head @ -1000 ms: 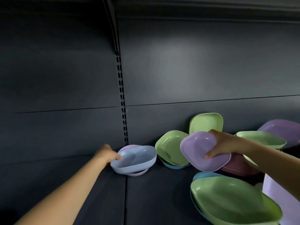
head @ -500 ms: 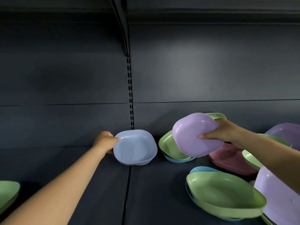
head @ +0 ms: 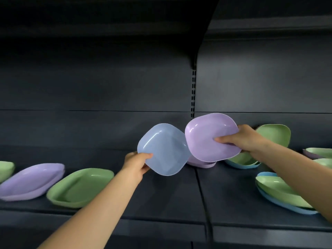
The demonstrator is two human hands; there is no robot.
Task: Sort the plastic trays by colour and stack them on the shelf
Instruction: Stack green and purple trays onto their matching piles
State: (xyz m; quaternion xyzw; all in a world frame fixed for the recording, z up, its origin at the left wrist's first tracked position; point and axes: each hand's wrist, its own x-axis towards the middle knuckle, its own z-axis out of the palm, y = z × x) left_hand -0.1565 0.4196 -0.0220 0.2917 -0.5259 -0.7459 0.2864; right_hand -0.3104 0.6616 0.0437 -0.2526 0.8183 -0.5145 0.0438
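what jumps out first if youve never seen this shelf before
Two trays held up mid-frame: the left hand grips a pale blue tray, and the right hand grips a lilac tray beside it. Around them the dark shelf is strewn with trays, among them a green tray and a purple tray at the left.

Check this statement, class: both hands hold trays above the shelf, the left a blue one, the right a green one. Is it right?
Not quite. The head view shows the right hand holding a purple tray, not green. The left hand does hold the blue tray.
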